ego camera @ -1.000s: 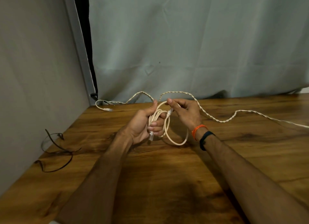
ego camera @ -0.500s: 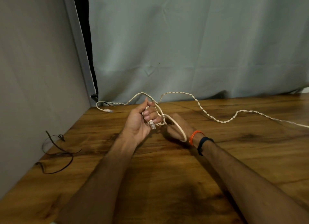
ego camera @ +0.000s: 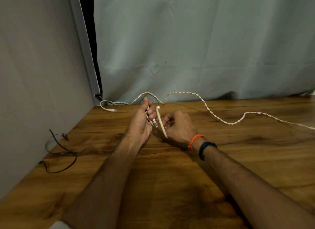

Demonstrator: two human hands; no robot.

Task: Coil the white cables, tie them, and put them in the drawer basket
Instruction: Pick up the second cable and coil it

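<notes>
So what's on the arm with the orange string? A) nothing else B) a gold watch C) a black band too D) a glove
C: on the right wrist, a black band sits just behind the orange string, nearer the elbow; no watch face or glove shows.

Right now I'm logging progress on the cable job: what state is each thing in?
Coiled white cable: gathered, gripped by both hands above the table.
Twisted white cable: uncoiled, lying loose along the wooden table.
Thin black wire: loose, untouched.
Left hand: gripping the coil.
Right hand: gripping the coil.
</notes>
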